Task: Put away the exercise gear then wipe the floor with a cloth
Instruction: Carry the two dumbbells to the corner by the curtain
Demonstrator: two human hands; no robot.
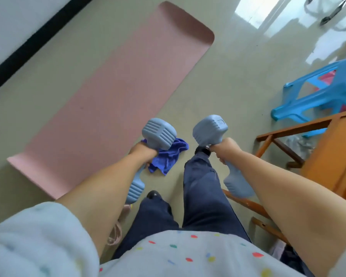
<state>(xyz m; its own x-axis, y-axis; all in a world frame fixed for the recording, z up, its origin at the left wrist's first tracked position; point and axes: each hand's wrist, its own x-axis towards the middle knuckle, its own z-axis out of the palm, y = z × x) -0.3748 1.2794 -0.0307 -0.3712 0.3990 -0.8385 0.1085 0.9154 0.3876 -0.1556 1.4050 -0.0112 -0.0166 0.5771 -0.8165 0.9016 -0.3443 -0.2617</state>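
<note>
- A room in a home, used for exercise
- Pink exercise mat (pixel 116 96) unrolled on glossy floor (pixel 238 86)
- Blue plastic stool (pixel 318 96) beside wooden furniture (pixel 332 156)

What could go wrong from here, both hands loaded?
1. Left hand and right hand each grip a dumbbell (left dumbbell, right dumbbell) above the feet; a slip could drop one on a shoe.
2. The blue cloth lies crumpled on the floor by the feet: possible trip.
3. The pink mat is still unrolled alongside.
</note>
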